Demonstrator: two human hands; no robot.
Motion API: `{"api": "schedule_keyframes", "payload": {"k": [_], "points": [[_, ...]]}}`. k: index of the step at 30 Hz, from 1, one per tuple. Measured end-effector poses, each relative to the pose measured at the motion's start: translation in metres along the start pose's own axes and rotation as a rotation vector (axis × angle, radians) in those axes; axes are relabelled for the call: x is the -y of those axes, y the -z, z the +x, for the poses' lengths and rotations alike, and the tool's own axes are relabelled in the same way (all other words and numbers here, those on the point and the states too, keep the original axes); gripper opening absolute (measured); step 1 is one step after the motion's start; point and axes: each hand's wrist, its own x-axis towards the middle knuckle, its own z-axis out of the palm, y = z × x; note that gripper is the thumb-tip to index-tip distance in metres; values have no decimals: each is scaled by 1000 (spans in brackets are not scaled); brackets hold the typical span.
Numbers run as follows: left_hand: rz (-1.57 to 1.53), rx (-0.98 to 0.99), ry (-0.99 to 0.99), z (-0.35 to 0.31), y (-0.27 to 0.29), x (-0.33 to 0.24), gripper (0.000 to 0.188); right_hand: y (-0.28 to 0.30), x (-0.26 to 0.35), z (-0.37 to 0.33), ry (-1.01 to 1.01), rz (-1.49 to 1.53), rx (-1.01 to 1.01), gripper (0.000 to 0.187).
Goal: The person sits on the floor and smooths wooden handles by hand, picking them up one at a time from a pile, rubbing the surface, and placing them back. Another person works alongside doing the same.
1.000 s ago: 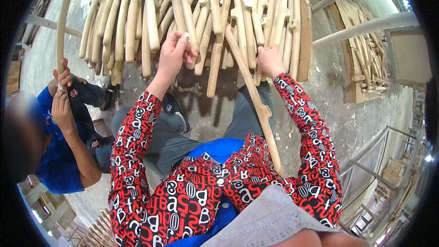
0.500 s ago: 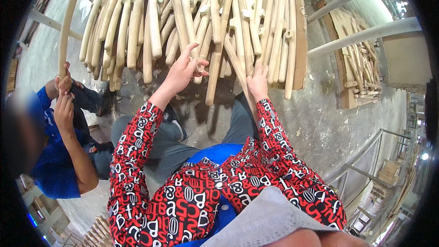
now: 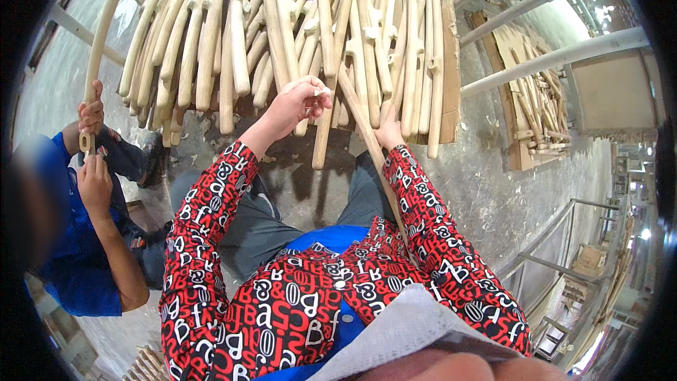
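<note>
The left hand [image 3: 302, 104] is half closed, with 1 small whitish scrap [image 3: 321, 92] pinched at its fingertips; its material is hard to make out. The right hand [image 3: 388, 130] touches the near end of 1 pale, slender wooden stick [image 3: 399, 74], which extends away from it; the fingers are partly hidden, so I cannot tell if they grasp. Just left of this hand slants 1 long, light-brown wooden stick [image 3: 368, 134], its lower end hard to see beside the red-black-white sleeve [image 3: 427, 212].

Beyond the right hand's fingers [image 3: 389, 117], long, pale, curved wooden sticks [image 3: 240, 56] look smooth and matt; right of those fingers, flat brown cardboard [image 3: 450, 70] looks matt.
</note>
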Motion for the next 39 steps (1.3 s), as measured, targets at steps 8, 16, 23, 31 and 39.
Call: {"api": "schedule_keyframes", "payload": {"k": [8,16,23,31,39], "points": [[107,92,1,1,-18,-5,12,18,-24,-10,254,268,-189,111],[3,30,-173,-9,1,-3,9,137,-32,-33,-3,1648,504,69],[-207,-35,-101,-10,3,-6,10,201,-10,-19,107,2450,899,71],[-33,-184,-60,-10,-4,-8,19,187,4,-19,285,2528,813,81],[137,-166,-94,-5,-4,4,24,133,32,-16,425,2835,634,74]]}}
